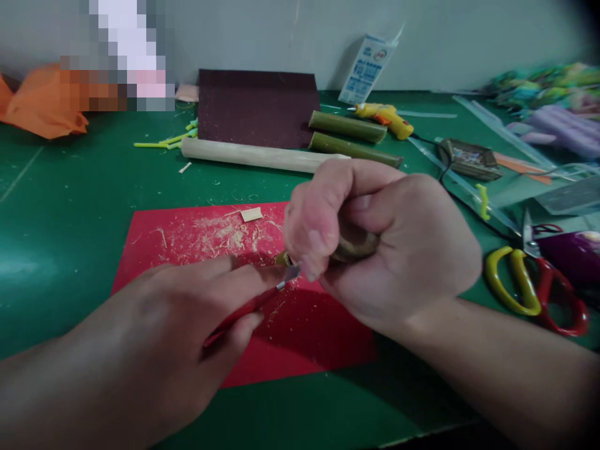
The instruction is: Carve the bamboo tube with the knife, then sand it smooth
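My right hand (375, 244) is closed in a fist round a short brownish-green bamboo piece (356, 245), held above the red sheet (197, 250). My left hand (187, 312) grips a red-handled craft knife (244, 310). Its small metal blade touches the end of the bamboo piece beside my right thumb. Pale shavings and a small flat wood chip (252, 214) lie scattered on the red sheet behind the hands.
On the green mat: a pale wooden rod (253, 156), two green bamboo sticks (349, 127), a dark maroon board (257, 106), a yellow glue gun (387, 119), yellow and red-handled scissors (534, 287) at right, clear plastic strips, an orange cloth (42, 106) at far left.
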`<state>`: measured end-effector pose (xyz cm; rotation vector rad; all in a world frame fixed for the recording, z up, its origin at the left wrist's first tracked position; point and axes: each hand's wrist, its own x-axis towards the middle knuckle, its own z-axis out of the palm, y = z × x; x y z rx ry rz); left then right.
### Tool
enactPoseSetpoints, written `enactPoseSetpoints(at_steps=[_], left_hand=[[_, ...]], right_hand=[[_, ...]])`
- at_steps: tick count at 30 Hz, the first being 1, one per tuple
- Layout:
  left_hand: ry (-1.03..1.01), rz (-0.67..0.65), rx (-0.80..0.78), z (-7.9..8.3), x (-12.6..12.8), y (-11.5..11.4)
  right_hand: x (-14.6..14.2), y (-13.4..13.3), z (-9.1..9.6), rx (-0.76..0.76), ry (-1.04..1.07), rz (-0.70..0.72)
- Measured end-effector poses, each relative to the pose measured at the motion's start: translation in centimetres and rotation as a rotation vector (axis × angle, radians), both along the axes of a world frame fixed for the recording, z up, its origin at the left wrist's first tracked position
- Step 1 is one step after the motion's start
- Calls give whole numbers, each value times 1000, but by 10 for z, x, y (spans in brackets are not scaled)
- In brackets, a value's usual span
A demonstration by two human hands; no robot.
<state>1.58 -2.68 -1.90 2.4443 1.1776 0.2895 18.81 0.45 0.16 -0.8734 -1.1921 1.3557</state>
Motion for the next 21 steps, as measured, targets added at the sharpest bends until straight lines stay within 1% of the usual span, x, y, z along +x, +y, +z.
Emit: enactPoseSetpoints(at_steps=[4, 6, 9, 12, 15, 18, 21], left_hand=[[38, -42, 18, 8, 0, 1], [60, -57, 41, 12, -2, 3], [54, -28, 59, 15, -7, 5], [35, -1, 56, 15, -10, 5], [34, -32, 47, 15, -9, 4], [38, -30, 49, 14, -7, 3], [36, -21, 3, 11, -6, 2]], right_hand=[[0, 0, 2, -47, -65, 27], [1, -1, 3, -44, -94, 21], [1, -2, 4, -41, -101, 8], [1, 0, 3, -57, -78, 16], [0, 1, 3, -54, -68, -8], [-1, 0, 2, -47, -81, -25], [-3, -2, 2, -33, -83, -52]])
